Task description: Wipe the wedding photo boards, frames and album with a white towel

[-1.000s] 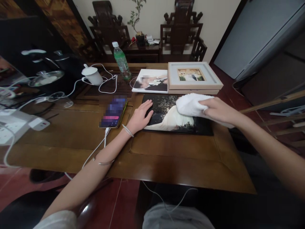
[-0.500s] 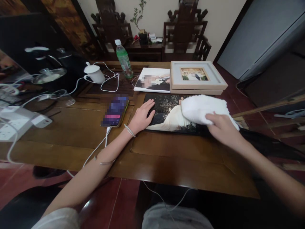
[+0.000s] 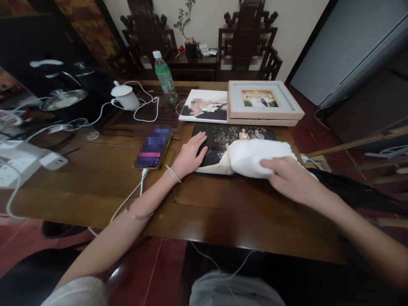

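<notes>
One head-worn camera looks forward and down across the table (image 3: 223,208) from close above.

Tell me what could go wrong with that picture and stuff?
The dark photo panel could slide under the white cloth in the right hand if the left hand, resting on its edge, lifted. A push forward might bump the stacked frames just behind it. The white cable on the phone runs beside the left forearm, so the arm could snag it.
</notes>
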`<state>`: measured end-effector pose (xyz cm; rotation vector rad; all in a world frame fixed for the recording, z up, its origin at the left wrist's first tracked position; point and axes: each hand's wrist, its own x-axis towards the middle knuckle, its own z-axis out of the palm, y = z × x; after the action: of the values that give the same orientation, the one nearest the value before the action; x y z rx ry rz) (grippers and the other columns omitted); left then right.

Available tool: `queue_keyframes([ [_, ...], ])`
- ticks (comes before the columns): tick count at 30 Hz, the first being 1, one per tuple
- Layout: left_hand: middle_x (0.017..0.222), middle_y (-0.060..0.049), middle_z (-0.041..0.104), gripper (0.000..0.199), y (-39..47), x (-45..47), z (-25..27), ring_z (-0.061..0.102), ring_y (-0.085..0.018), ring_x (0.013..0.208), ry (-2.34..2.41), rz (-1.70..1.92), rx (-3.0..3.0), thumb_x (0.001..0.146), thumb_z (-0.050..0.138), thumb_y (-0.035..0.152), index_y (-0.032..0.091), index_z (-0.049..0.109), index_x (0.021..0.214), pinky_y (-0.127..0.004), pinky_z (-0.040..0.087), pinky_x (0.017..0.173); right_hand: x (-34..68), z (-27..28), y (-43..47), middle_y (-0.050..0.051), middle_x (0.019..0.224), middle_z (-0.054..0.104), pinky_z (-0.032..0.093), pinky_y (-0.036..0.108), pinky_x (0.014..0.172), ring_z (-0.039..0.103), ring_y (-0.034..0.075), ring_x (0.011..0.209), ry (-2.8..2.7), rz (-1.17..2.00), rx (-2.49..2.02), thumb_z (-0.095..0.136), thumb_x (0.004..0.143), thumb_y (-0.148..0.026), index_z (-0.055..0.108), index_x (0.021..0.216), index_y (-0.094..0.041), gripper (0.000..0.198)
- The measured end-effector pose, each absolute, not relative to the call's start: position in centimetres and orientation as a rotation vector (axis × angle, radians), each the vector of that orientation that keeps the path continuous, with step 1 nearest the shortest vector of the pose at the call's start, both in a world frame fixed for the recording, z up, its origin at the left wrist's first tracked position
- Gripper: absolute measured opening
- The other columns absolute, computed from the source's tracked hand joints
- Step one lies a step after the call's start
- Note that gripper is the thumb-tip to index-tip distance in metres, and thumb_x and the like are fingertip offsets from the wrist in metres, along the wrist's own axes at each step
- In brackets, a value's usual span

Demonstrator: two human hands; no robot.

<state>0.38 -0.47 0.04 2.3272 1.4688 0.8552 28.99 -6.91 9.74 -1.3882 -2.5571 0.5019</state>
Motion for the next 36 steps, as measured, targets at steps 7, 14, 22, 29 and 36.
queue_keyframes([
  [7,0.152,-0.015,0.045,0.045,-0.4,0.2,-0.3,0.037,-0.028,0.144,1.450,0.891,2.296,0.098,0.044,0.033,0.016,0.051,0.139,-0.055,0.031,0.117,27.3,9.2,2.2,0.000,0.062,0.044,0.033,0.032,0.064,0.050,0.020,0.067,-2.518,0.399,-1.356,0.041,0.063,-0.009,0.032,0.063,-0.024,0.018],
  [14,0.152,-0.016,0.044,0.045,-0.5,0.3,-0.3,0.037,-0.028,0.144,1.470,0.866,2.301,0.098,0.043,0.032,0.014,0.051,0.139,-0.055,0.032,0.117,25.4,6.3,-1.1,0.018,0.106,0.067,0.035,0.057,0.102,0.052,0.036,0.127,-2.669,0.181,-1.361,0.036,0.070,0.001,0.058,0.092,-0.015,0.035],
  [22,0.152,-0.016,0.044,0.045,-0.5,0.4,0.1,0.036,-0.026,0.145,1.492,0.813,2.320,0.098,0.042,0.030,0.012,0.051,0.139,-0.052,0.031,0.118,24.8,8.7,-11.4,0.015,0.123,0.066,0.035,0.056,0.109,0.050,0.031,0.132,-2.815,0.536,-1.210,0.035,0.074,0.002,0.064,0.100,-0.018,0.045],
  [29,0.152,-0.014,0.044,0.044,-0.4,0.3,0.0,0.035,-0.024,0.146,1.451,0.860,2.293,0.100,0.037,0.030,0.014,0.051,0.138,-0.051,0.032,0.118,24.0,11.1,-6.7,0.003,0.073,0.062,0.039,0.029,0.066,0.057,0.020,0.073,-2.784,0.676,-1.284,0.040,0.069,-0.003,0.058,0.078,-0.021,0.027],
  [36,0.153,-0.014,0.043,0.046,-0.2,0.1,-0.5,0.035,-0.023,0.146,1.410,0.941,2.270,0.100,0.035,0.031,0.013,0.050,0.140,-0.048,0.030,0.120,22.3,10.5,1.8,0.005,0.071,0.055,0.034,0.030,0.066,0.052,0.021,0.073,-2.682,0.437,-1.362,0.041,0.069,-0.003,0.049,0.072,-0.020,0.019],
])
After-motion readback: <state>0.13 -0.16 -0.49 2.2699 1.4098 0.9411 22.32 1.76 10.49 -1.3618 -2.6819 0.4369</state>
